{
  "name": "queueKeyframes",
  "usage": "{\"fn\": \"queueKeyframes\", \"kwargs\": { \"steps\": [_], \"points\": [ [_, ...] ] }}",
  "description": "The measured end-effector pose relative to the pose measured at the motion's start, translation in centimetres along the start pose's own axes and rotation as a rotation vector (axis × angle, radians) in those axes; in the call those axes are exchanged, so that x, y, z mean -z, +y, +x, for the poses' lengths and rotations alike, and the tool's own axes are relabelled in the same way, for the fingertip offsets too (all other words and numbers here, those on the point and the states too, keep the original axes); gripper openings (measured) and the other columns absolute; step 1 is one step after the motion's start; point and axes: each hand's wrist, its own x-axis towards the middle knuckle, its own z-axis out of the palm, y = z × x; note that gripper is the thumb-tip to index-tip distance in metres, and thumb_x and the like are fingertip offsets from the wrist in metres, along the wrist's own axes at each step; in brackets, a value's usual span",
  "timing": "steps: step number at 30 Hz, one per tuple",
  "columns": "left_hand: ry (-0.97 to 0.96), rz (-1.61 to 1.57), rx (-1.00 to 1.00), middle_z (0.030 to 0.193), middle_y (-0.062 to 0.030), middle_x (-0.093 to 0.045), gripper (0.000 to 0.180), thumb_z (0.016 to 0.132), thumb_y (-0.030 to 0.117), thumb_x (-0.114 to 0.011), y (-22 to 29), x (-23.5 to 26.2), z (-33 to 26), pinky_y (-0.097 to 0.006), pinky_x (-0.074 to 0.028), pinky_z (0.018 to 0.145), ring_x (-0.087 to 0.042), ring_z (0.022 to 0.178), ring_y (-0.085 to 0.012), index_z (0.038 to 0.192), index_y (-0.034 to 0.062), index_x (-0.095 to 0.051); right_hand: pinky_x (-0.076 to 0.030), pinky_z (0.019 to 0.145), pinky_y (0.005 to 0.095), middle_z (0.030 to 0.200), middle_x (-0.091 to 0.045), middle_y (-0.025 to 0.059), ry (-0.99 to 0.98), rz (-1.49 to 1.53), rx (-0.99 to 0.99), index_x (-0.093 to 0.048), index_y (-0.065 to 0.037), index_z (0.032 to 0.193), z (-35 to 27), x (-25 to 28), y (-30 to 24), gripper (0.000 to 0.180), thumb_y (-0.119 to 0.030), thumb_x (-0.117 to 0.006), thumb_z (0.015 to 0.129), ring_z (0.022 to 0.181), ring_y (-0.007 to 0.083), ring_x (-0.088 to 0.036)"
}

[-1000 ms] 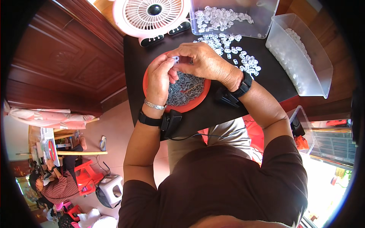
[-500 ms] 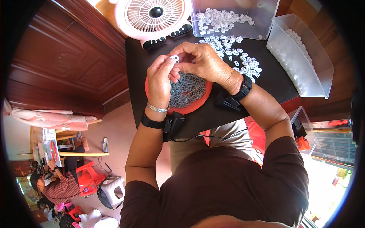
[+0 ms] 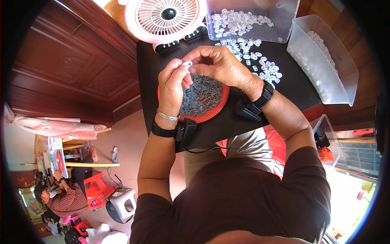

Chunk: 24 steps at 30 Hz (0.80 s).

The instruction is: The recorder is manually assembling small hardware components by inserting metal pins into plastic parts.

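Observation:
A small white oval plastic piece with two holes point(image 3: 187, 64) is pinched between the thumb and fingers of my left hand point(image 3: 172, 87). Close against its right side, the thumb and index finger of my right hand point(image 3: 224, 67) are pressed together; whatever they hold is hidden. Both hands are above an orange-red bowl point(image 3: 214, 115), which contains many small grey screw-like pieces point(image 3: 198, 97) and a thin brownish stick. More white two-holed pieces point(image 3: 268, 70) lie loose on the black table, right of my right hand.
A pink and white fan point(image 3: 168, 16) stands at the table's far left. Behind the loose pieces lies a clear bin point(image 3: 280, 24) with more of them, and another translucent bin point(image 3: 315, 77) sits at the right. A person point(image 3: 71, 199) sits far off at the lower left.
The white piece has turned slightly in my left fingers and shows more of its face. My right fingers stay beside it. The whole view has shifted a little.

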Motion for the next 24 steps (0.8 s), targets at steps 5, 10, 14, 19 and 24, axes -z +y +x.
{"fn": "queueKeyframes", "kwargs": {
  "steps": [5,10,14,19,24],
  "points": [
    [0.004,-0.034,0.012,0.065,-0.0016,-0.051,0.021,0.092,0.019,-0.048,-0.23,-0.29,-0.19,-0.02,-0.039,0.051,-0.05,0.055,-0.0087,0.089,0.0008,-0.057,-0.05,0.076,0.0234,0.087,-0.067,0.002,0.02,-0.007,-0.003,-0.063,-0.002,0.109,0.04,-0.14,0.7,0.028,-0.006,-0.069,0.082,0.081,0.0081,-0.062],
    [0.051,-0.069,-0.01,0.063,0.0008,-0.05,0.02,0.093,0.019,-0.051,-0.2,-0.82,-0.38,-0.017,-0.035,0.046,-0.045,0.052,-0.0044,0.086,0.0016,-0.056,-0.05,0.068,0.0233,0.083,-0.066,0.0025,0.04,-0.252,0.064,-0.064,-0.004,0.108,-0.2,-0.35,0.1,0.034,-0.01,-0.075,0.076,0.074,0.0079,-0.062],
    [0.048,-0.003,-0.027,0.063,0.0007,-0.05,0.02,0.093,0.019,-0.051,-0.29,-0.76,-0.42,-0.017,-0.036,0.047,-0.046,0.052,-0.0039,0.086,0.0016,-0.056,-0.05,0.062,0.0248,0.079,-0.065,0.0048,0.095,-0.454,0.252,-0.065,-0.006,0.105,-0.16,-0.47,0.04,0.035,-0.012,-0.077,0.073,0.069,0.0123,-0.062],
    [0.045,-0.069,-0.013,0.063,0.0006,-0.051,0.021,0.093,0.019,-0.051,-0.47,-0.53,-0.29,-0.017,-0.038,0.047,-0.047,0.052,-0.0039,0.085,0.0003,-0.057,-0.051,0.062,0.0277,0.081,-0.065,0.0062,0.114,-0.551,0.397,-0.065,-0.006,0.103,-0.04,-0.23,0.54,0.033,-0.013,-0.076,0.072,0.071,0.0192,-0.065],
    [0.023,-0.074,-0.022,0.062,0.0008,-0.051,0.023,0.093,0.02,-0.051,-0.42,-0.36,-0.32,-0.017,-0.037,0.047,-0.047,0.052,-0.0042,0.085,-0.0002,-0.058,-0.051,0.066,0.0343,0.084,-0.064,0.0099,0.076,-0.511,0.4,-0.063,-0.004,0.094,-0.1,-0.14,-0.05,0.027,-0.017,-0.074,0.073,0.078,0.0298,-0.064]
  ]
}}
